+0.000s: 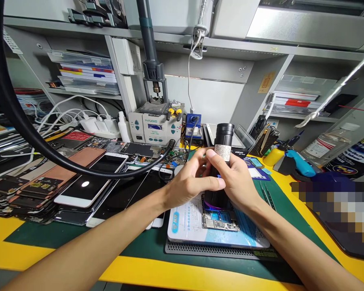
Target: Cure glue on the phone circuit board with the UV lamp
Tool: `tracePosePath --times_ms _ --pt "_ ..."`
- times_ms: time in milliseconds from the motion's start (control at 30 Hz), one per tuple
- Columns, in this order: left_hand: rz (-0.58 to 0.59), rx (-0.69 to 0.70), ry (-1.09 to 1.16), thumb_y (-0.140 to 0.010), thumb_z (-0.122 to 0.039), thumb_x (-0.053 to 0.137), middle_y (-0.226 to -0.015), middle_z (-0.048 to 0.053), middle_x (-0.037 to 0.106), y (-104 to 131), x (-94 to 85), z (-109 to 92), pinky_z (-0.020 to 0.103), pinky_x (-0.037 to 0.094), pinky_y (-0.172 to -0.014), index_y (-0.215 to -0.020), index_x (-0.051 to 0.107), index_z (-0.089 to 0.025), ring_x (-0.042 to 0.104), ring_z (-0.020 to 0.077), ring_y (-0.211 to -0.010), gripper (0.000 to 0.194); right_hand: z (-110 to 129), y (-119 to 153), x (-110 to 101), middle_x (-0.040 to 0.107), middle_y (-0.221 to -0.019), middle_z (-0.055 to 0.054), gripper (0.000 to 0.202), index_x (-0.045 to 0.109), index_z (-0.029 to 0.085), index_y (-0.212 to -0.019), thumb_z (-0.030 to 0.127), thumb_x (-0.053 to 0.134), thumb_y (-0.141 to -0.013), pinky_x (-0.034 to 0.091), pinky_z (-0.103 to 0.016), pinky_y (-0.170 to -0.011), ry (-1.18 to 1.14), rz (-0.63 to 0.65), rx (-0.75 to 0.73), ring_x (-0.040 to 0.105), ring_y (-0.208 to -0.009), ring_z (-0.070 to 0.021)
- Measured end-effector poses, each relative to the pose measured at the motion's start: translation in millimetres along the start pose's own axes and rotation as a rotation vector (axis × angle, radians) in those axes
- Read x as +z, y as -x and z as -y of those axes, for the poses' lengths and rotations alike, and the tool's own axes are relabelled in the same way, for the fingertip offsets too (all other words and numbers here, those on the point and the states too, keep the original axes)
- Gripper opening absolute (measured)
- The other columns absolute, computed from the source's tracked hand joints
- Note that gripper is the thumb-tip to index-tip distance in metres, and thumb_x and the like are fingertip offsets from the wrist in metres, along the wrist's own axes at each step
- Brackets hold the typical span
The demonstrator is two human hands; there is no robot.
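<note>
A black cylindrical flashlight (216, 198) stands nearly upright, its lower end close over a phone circuit board (221, 224). Violet-blue light glows at that end and falls on the board. My right hand (241, 182) wraps round the flashlight's middle from the right. From the left, my left hand (192, 176) closes on the same barrel, thumb pointing across it. Small blue digits and a pale label show on the barrel, partly covered by my fingers. The board lies on a flat white-and-blue box (185, 234); whether the flashlight touches the board, I cannot tell.
Phones (92, 180) and phone parts are stacked on the left. Behind stands a hot-air station (154, 127), its black hose (79, 171) looping across the left foreground. Tweezers (267, 196) lie right of the box. Bottles (330, 143) stand far right on the yellow-edged green mat (306, 238).
</note>
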State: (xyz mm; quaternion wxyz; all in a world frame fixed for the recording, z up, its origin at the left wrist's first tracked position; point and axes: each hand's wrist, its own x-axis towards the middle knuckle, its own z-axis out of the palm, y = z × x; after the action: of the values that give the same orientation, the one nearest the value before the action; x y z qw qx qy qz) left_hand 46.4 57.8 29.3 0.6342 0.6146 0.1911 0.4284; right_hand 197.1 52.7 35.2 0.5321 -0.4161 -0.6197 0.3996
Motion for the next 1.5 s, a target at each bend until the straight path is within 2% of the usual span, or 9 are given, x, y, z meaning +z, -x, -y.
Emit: tracePosePath --times_ms 800,1167,1367,1500 --pt "-0.008 -0.002 0.006 -0.081 -0.023 0.076 -0.109 0.001 0.058 1.5 0.6 -0.9 0.040 0.043 -0.102 -0.120 0.055 -0.023 0.054 0.0212 -0.106 0.044 -1.1 -0.8 0.0 0.067 -0.077 0.004 0.033 0.068 0.019 -0.085 0.046 0.070 -0.104 0.055 -0.033 -0.070 0.003 -0.004 0.018 0.064 -0.069 -0.0159" --pt "0.013 -0.018 0.059 -0.080 -0.019 0.076 -0.122 0.004 0.060 1.5 -0.1 0.4 0.040 0.042 -0.106 -0.139 0.050 -0.023 0.056 0.0228 -0.116 0.065 -0.2 0.8 -1.8 0.068 -0.083 0.003 0.023 0.070 0.018 -0.094 0.039 0.076 -0.100 0.055 -0.030 -0.065 0.011 0.015 0.060 0.064 -0.068 -0.0144" --pt "0.015 -0.024 0.066 -0.078 -0.018 0.077 -0.119 0.004 0.063 1.0 -0.8 1.4 0.039 0.044 -0.102 -0.138 0.051 -0.022 0.058 0.0230 -0.114 0.065 -1.4 0.3 -2.4 0.069 -0.083 0.003 0.020 0.070 0.017 -0.094 0.036 0.077 -0.100 0.055 -0.030 -0.065 0.008 0.024 0.056 0.064 -0.067 -0.0142" --pt "0.010 -0.028 0.077 -0.076 -0.017 0.073 -0.129 0.006 0.065 0.6 -1.0 1.6 0.036 0.044 -0.102 -0.138 0.053 -0.023 0.058 0.0243 -0.121 0.065 -2.2 0.1 -2.2 0.071 -0.083 0.003 0.014 0.072 0.017 -0.095 0.029 0.079 -0.099 0.057 -0.031 -0.068 -0.001 0.046 0.040 0.067 -0.070 -0.0152"
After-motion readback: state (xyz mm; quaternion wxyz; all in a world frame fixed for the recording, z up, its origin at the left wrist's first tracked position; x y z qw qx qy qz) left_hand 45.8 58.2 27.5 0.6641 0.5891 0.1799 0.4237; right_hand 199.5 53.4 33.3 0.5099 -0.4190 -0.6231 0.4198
